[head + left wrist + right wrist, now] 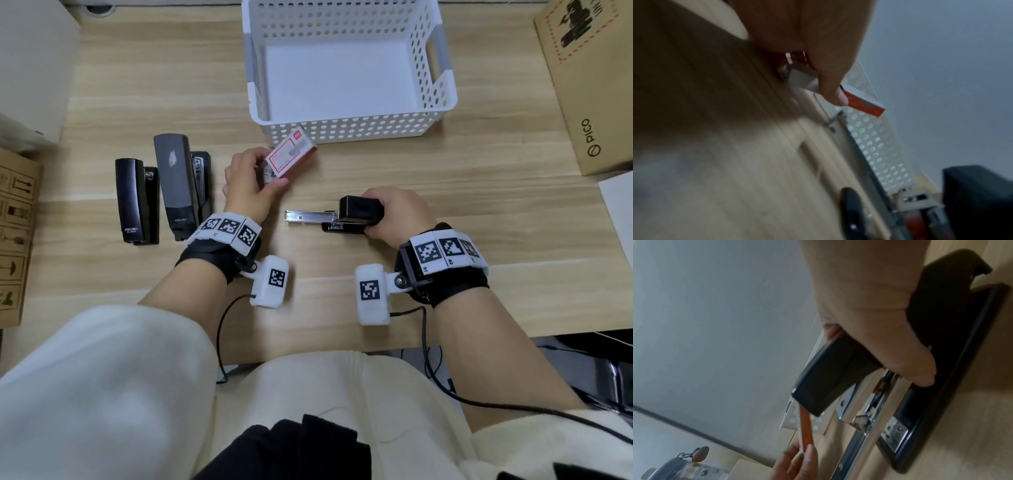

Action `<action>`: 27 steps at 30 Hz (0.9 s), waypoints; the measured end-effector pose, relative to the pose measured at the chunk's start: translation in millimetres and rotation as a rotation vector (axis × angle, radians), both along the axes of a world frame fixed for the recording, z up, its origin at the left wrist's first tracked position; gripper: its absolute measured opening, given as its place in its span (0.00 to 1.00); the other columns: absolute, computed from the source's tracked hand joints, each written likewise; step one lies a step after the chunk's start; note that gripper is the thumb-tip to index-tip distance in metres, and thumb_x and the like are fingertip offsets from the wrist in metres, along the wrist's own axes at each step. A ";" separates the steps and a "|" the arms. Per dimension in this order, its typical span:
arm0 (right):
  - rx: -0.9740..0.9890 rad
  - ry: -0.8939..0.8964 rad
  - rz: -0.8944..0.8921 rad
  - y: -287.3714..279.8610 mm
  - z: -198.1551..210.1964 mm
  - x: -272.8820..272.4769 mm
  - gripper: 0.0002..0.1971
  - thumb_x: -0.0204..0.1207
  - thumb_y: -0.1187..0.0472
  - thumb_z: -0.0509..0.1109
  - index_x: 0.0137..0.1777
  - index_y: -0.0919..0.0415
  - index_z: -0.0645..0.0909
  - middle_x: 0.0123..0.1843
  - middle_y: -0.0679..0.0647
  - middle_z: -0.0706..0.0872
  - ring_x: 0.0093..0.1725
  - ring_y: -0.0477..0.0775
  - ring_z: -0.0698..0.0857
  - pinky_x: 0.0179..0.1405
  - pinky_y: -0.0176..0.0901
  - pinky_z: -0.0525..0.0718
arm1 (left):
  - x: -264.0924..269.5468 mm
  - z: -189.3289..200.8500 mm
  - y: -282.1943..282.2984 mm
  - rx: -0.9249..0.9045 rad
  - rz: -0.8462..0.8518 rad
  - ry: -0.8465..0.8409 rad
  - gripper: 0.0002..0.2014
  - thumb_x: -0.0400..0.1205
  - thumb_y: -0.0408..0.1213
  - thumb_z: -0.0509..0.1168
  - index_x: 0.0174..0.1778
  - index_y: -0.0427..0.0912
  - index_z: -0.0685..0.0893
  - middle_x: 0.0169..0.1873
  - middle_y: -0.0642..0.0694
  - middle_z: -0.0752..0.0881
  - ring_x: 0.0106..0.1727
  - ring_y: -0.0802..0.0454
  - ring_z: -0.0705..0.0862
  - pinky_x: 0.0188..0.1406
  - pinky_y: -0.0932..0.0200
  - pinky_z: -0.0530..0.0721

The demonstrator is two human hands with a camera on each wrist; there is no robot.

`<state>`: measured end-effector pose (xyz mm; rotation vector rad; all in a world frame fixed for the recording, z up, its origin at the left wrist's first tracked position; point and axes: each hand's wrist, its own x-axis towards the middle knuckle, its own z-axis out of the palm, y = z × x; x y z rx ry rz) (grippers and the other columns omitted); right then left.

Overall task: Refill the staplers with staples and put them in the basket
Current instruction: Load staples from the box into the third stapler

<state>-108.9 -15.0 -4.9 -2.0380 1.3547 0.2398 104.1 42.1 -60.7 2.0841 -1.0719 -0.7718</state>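
My left hand [255, 174] holds a small red and white staple box [290, 153] just in front of the white perforated basket [346, 132], thumb and fingers pinching its near end; the box [865, 104] shows past the thumb in the left wrist view. My right hand [387, 214] grips the lifted black top of an opened stapler [356, 214], whose silver magazine rail [308, 216] sticks out to the left. The right wrist view shows the black base [953, 378], the rail [869, 434] and the box edge [806, 431]. Two more black staplers [137, 200] [181, 185] lie at the left.
The basket's inside [339, 78] holds nothing. A brown PICO carton [589, 85] stands at the right edge, another carton [15, 236] at the left edge. Bare wooden desk [479, 205] lies between the hands and the near edge.
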 end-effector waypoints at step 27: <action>-0.006 -0.010 -0.047 0.5 -4.3 -0.1 0.19 0.66 0.69 0.72 0.55 0.50 0.83 0.52 0.54 0.88 0.55 0.60 0.84 0.53 0.50 0.83 | 13.6 9.1 14.6 0.052 -0.137 -0.244 0.09 0.75 0.35 0.70 0.51 0.42 0.88 0.46 0.45 0.74 0.59 0.43 0.74 0.59 0.58 0.71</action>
